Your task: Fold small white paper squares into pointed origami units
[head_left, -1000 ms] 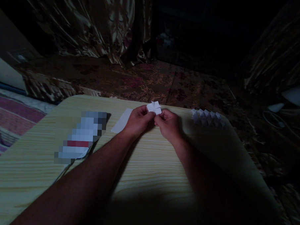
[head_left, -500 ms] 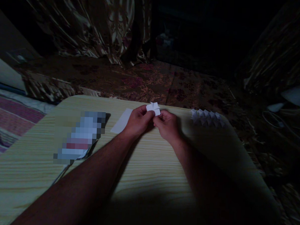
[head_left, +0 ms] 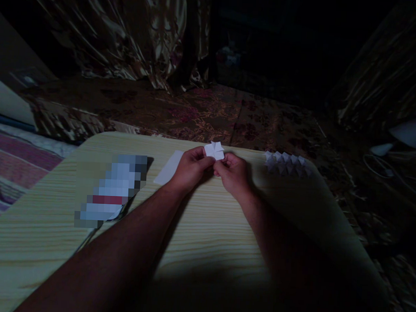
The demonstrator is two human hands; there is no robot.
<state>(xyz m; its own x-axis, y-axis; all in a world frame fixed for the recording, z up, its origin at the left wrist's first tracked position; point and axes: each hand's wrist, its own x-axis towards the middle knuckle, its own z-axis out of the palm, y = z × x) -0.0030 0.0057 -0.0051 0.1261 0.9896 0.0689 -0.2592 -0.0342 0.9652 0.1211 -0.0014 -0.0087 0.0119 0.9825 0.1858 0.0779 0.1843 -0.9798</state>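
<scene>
A small piece of folded white paper (head_left: 214, 150) with several raised flaps is held between my two hands, above the far side of the wooden table (head_left: 197, 247). My left hand (head_left: 193, 167) is closed on its left edge, the thumb lying along the near side. At its lower right, my right hand (head_left: 233, 172) pinches the same paper. The fingers under the paper are partly hidden. Beside my left hand lies a flat sheet of white paper (head_left: 168, 167), part of it covered by that hand.
Two rows of small folded white paper pieces (head_left: 288, 164) sit at the table's far right. A blurred-out, phone-like device (head_left: 115, 188) with a cable (head_left: 83, 239) lies on the left. Beyond the table is a patterned cloth surface (head_left: 203, 112); a striped bedcover (head_left: 17, 166) is at left.
The folded paper has shifted slightly to the right and tilted a little, and my left thumb has slid down off its face toward the near edge. Both hands still hold it.
</scene>
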